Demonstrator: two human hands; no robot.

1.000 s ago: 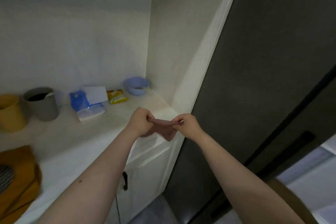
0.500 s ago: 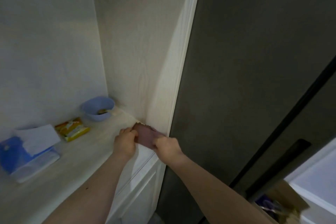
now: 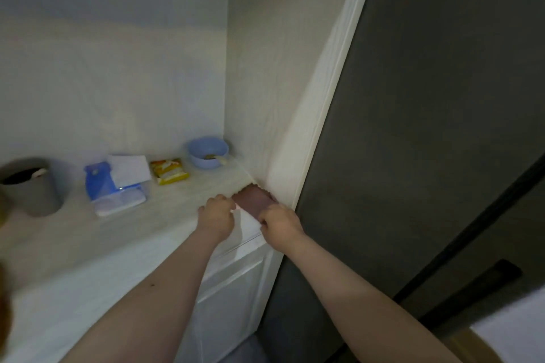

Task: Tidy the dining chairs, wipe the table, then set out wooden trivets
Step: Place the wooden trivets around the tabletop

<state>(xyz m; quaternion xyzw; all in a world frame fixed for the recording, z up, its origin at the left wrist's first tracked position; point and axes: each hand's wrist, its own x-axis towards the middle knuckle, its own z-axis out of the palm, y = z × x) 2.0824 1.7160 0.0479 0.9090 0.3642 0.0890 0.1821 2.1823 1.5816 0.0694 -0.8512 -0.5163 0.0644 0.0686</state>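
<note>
Both arms stretched forward: left hand [image 3: 217, 213] and right hand [image 3: 280, 222], fingers curled, pinch the reddish-brown cloth [image 3: 254, 200] flat against the pale countertop [image 3: 124, 233] corner

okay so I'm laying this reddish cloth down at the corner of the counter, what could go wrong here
The cloth lies right at the counter's front edge, with both hands, left hand and right hand, pinching its near side; let go carelessly and it may slide off toward the floor. Pushed further back, it could nudge the blue bowl, which seems to hold something.
</note>
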